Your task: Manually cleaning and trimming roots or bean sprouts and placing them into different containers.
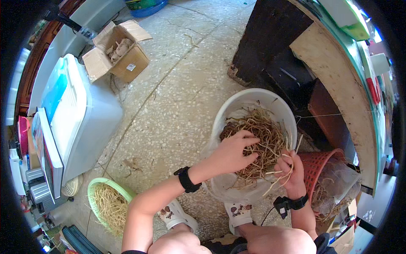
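A white plastic tub (222, 111) stands on the floor before me, holding a tangled heap of thin brown roots (266, 127). My left hand (236, 150) reaches over the tub's left side with its fingers apart, at the heap; whether the fingertips touch roots is hard to tell. At the tub's right rim, my right hand (290, 170) is closed around several pale root strands (283, 182), whose ends stick out on both sides of the fist. Both wrists wear black bands.
A green basket (92, 190) of pale roots stands at left. At right, a red plastic basket (320, 162) lies tilted beside a clear bag with fibrous roots (323, 197). A cardboard box (131, 65), a lidded plastic bin (95, 120) and dark wooden furniture (266, 35) surround the speckled floor.
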The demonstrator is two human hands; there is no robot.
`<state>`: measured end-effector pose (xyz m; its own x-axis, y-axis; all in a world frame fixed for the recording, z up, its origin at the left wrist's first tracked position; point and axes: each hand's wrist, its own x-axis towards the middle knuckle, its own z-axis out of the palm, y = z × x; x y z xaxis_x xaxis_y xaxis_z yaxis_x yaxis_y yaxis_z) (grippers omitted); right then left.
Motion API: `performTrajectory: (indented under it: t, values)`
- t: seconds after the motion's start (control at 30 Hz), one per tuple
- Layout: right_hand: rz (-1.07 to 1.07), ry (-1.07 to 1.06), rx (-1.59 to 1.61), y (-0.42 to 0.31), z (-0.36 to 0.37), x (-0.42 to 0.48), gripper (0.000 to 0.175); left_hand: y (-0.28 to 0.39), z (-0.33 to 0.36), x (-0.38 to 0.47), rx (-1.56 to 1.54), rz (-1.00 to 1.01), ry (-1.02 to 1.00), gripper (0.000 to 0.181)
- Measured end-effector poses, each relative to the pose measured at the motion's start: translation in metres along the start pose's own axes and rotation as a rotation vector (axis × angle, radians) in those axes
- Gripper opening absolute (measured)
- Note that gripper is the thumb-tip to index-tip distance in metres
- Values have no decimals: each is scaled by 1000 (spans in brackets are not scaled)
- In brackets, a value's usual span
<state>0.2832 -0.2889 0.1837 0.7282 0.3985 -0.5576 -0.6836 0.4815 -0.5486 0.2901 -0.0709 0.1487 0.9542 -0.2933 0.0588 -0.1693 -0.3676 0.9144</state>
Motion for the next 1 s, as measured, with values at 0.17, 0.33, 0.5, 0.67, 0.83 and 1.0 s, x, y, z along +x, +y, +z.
performTrajectory:
  t: [0.17, 0.33, 0.5, 0.67, 0.83, 1.0]
  values:
    - [-30, -72, 133, -5, -12, 6, 42, -33, -42, 19, -13, -331, 273, 28]
    - [-41, -99, -49, 5, -5, 13, 44, -154, -91, 23, 214, -477, 513, 21]
    - [41, -181, -124, 5, -15, 16, 41, -197, -88, 39, 591, -407, 438, 21]
    - [98, -123, -57, 10, -11, 16, 39, -212, -74, 52, 592, -484, 336, 23]
    - [95, -158, 28, 14, -4, 21, 36, -213, -79, 52, 712, -494, 358, 20]
    - [-102, 64, -196, 8, 5, 20, 24, -124, -91, 56, -200, -493, 470, 20]
